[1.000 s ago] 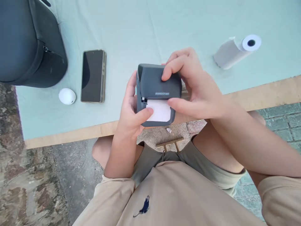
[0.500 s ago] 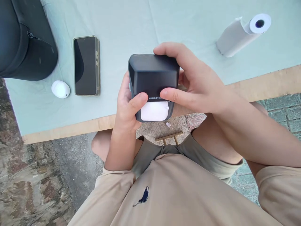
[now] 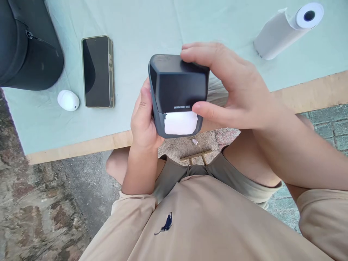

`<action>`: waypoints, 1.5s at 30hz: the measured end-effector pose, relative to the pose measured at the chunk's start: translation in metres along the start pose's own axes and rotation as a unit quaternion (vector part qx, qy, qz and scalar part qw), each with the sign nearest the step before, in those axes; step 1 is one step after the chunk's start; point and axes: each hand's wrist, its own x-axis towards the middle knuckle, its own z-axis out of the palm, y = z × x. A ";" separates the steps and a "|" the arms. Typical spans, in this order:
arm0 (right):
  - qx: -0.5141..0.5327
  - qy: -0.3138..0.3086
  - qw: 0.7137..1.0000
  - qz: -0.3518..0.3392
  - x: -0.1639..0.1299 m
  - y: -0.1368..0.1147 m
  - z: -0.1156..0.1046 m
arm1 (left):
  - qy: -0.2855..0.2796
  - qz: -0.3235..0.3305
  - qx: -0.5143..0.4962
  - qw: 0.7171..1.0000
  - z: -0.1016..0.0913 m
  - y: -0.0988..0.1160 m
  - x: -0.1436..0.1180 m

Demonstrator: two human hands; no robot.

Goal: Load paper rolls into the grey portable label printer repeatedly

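A black label printer (image 3: pixel 181 88) marked NIIMBOT is held up over the table's near edge. White paper (image 3: pixel 181 123) sticks out at its front, with a ragged upper right corner. My left hand (image 3: pixel 144 117) is closed around the printer's left side, thumb along the edge and the other fingers mostly hidden. My right hand (image 3: pixel 235 87) spans the lid from the right: its thumb touches the front edge beside the lettering and its fingertips lie on the back edge.
On the pale green table cover (image 3: pixel 141 21) lie a phone (image 3: pixel 97 72), a small white rounded case (image 3: pixel 67 100) and a partly unrolled white paper roll (image 3: pixel 280 32). A black zippered bag (image 3: pixel 29 47) stands at the left. The wooden table edge (image 3: pixel 78 148) runs in front of me.
My left thumb has moved off the printer's front onto its left edge. My right thumb has slid rightward, uncovering more lettering, and my right fingers have lifted and straightened somewhat. The printer is slightly higher.
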 end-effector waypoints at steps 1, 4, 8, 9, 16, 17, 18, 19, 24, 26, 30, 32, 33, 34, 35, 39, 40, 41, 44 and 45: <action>-0.014 -0.008 1.000 0.000 0.000 0.001 0.000 | 0.003 0.006 0.007 1.000 -0.001 0.000 0.000; -0.042 -0.033 0.999 0.011 0.002 0.002 -0.001 | 0.014 0.024 0.017 0.999 -0.005 -0.002 0.002; -0.039 -0.055 0.997 0.024 0.004 -0.001 -0.009 | 0.019 0.029 -0.007 0.999 -0.007 -0.003 0.005; -0.040 -0.053 0.997 0.027 0.005 -0.003 -0.011 | 0.023 0.024 -0.019 0.999 -0.006 -0.002 0.006; -0.121 0.188 0.965 0.136 0.006 -0.023 -0.011 | -0.028 -0.001 -0.058 0.998 0.005 0.003 0.006; -0.112 0.216 0.956 0.165 0.007 -0.025 -0.009 | -0.034 0.002 -0.050 0.998 0.003 0.002 0.005; -0.100 0.236 0.949 0.182 0.009 -0.026 -0.008 | -0.034 0.006 -0.041 0.999 0.001 0.001 0.004; -0.090 0.247 0.947 0.186 0.010 -0.027 -0.006 | -0.032 0.011 -0.033 0.999 -0.001 -0.001 0.004; -0.121 0.204 0.964 0.118 0.015 -0.024 -0.003 | -0.024 0.020 -0.011 0.999 -0.010 -0.006 0.002; -0.149 0.172 0.969 0.091 0.015 -0.024 -0.004 | -0.027 0.021 -0.012 0.999 -0.009 -0.006 0.003; -0.151 0.173 0.968 0.098 0.014 -0.026 -0.005 | -0.035 0.024 -0.023 0.999 -0.005 -0.005 0.004; -0.155 0.163 0.967 0.116 0.017 -0.027 -0.004 | -0.039 0.021 -0.023 0.999 -0.004 -0.006 0.005; -0.175 0.133 0.967 0.129 0.020 -0.027 -0.003 | -0.040 0.017 -0.023 0.999 -0.005 -0.006 0.004; -0.204 0.093 0.964 0.143 0.023 -0.028 -0.002 | -0.040 0.013 -0.024 0.999 -0.005 -0.006 0.004; -0.233 0.050 0.958 0.158 0.027 -0.029 -0.001 | -0.038 0.006 -0.026 0.999 -0.005 -0.006 0.003; -0.300 -0.040 0.930 0.210 0.041 -0.040 0.001 | -0.032 -0.014 -0.038 0.999 -0.005 -0.002 0.000; -0.315 -0.056 0.920 0.226 0.043 -0.044 0.001 | -0.036 -0.012 -0.040 0.998 -0.004 -0.002 0.000; -0.326 -0.073 0.911 0.243 0.044 -0.047 0.001 | -0.043 -0.004 -0.043 0.998 -0.003 -0.001 -0.001; -0.318 -0.109 0.900 0.276 0.043 -0.052 0.000 | -0.062 0.014 -0.050 0.997 -0.002 -0.002 0.000; -0.310 -0.114 0.903 0.274 0.041 -0.051 0.000 | -0.064 0.016 -0.051 0.996 -0.001 -0.002 0.000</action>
